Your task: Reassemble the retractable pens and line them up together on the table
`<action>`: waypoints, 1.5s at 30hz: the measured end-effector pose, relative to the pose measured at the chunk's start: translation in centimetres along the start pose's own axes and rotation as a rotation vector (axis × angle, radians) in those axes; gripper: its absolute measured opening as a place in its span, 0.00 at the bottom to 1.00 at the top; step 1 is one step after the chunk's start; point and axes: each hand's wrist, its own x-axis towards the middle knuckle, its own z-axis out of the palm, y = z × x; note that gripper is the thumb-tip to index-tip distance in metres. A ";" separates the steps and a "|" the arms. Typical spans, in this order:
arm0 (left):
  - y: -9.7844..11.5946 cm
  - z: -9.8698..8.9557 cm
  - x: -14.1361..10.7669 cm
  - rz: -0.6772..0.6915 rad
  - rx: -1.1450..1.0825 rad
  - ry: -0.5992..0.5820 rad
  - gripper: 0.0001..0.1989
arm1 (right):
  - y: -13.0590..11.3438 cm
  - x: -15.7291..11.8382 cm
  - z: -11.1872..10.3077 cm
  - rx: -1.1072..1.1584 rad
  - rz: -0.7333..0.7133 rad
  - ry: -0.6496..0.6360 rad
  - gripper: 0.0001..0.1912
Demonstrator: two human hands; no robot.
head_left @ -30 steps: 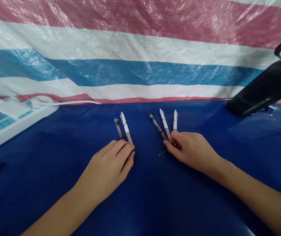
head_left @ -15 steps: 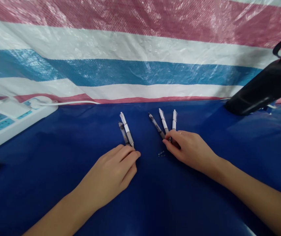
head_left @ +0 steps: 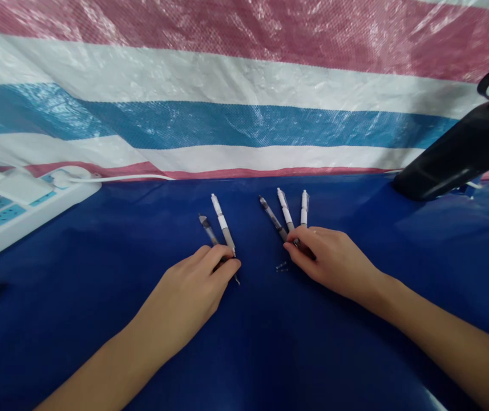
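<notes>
Backdrop: a red, white and blue striped tarp behind a desk with a dark blue plastic cover. On my feed, the left hand has its fingers together, apparently clamped on the lower barrel of a white-banded pen, with the tip poking out past them. A smoky clear pen lies just beside it, one end running under the hand. The right hand has its fingers together over the lower ends of a dark pen, a white-striped pen and a white-topped pen; I cannot tell whether they grip anything. Two tiny loose pieces lie just below those fingertips, too small to identify. Risk: a sideways slide of the right hand could flick them away, and light pressure could let a round barrel roll. Both forearms reach in from the lower corners, palms down. Well off left, a power strip carries a white adapter; far right, a black plastic object.
</notes>
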 end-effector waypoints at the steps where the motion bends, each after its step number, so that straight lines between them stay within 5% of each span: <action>1: 0.0 0.0 0.0 0.003 0.001 0.003 0.14 | 0.0 0.0 0.0 0.001 -0.001 -0.002 0.08; 21: 0.5 -0.3 0.5 0.001 -0.034 0.106 0.11 | 0.0 0.0 -0.1 0.027 -0.023 0.030 0.09; 30: 0.7 -0.2 -0.8 0.079 0.064 0.096 0.21 | -0.5 -0.2 -0.6 0.155 -0.386 0.029 0.13; 36: 2.4 -0.1 -0.7 0.204 0.030 0.163 0.15 | -1.2 -0.3 -0.3 0.158 -0.505 -0.051 0.17; 45: 3.4 -0.8 -0.6 0.201 0.007 0.197 0.16 | -1.7 -0.7 -0.1 0.051 -0.606 -0.017 0.17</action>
